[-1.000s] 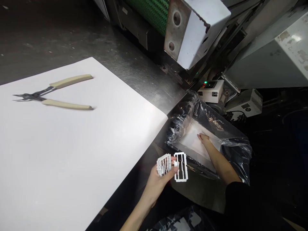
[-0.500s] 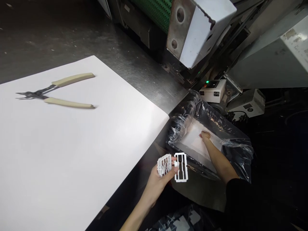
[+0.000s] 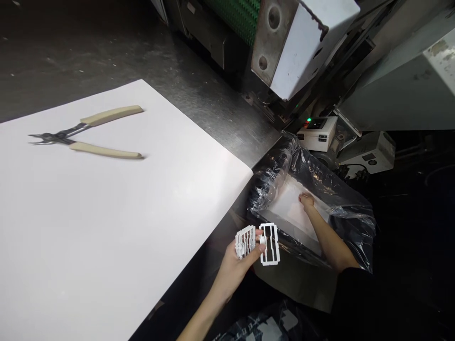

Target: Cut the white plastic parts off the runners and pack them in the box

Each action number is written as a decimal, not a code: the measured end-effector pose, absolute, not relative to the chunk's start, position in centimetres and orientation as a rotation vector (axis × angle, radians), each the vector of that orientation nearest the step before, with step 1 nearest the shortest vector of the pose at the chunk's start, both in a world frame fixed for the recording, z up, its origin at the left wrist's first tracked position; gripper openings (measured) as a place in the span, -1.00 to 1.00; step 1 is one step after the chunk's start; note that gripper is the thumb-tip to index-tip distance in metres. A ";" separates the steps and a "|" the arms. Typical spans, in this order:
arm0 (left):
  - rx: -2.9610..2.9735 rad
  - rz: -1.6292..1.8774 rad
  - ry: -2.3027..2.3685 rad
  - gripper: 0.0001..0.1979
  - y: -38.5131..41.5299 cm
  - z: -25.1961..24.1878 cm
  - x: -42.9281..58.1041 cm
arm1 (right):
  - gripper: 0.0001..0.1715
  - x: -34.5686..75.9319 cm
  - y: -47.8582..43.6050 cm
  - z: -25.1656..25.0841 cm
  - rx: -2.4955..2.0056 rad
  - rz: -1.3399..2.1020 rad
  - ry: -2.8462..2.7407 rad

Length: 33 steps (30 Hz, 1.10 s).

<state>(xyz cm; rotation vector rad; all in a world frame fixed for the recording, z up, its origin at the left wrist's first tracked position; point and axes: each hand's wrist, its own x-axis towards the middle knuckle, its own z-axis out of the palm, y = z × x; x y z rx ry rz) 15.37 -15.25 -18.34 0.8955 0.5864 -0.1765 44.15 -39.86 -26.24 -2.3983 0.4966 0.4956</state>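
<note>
My left hand is closed around several white plastic frames with slotted openings. One plastic frame sticks out past the thumb on the right, while a bunch of the others sits against the fingers on the left. My right hand reaches down into a box lined with clear plastic film, over a white sheet inside it. Its fingers look curled together; what they hold, if anything, cannot be made out. Nippers with cream handles lie spread apart on the white-covered table, away from both hands.
A white sheet covers part of the dark metal table. Behind it stands a machine with a green belt and a white metal block. A small control box with a green light sits beyond the lined box.
The whole view has shifted slightly, so the table and box appear a little farther right. My right hand has moved slightly within the box; my left hand still holds the frames.
</note>
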 end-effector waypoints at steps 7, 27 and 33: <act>0.962 -0.250 0.416 -0.65 -15.7 -18.0 16.0 | -0.62 36.0 -37.9 -17.1 -2.044 1.224 -0.032; 0.718 -0.169 0.587 -0.33 -16.7 -20.2 16.0 | -0.59 41.1 -40.2 -30.6 -1.883 0.732 0.543; 0.666 -0.268 0.524 -0.38 -15.5 -17.7 15.8 | -0.61 42.1 -39.8 -34.1 -1.828 0.681 0.591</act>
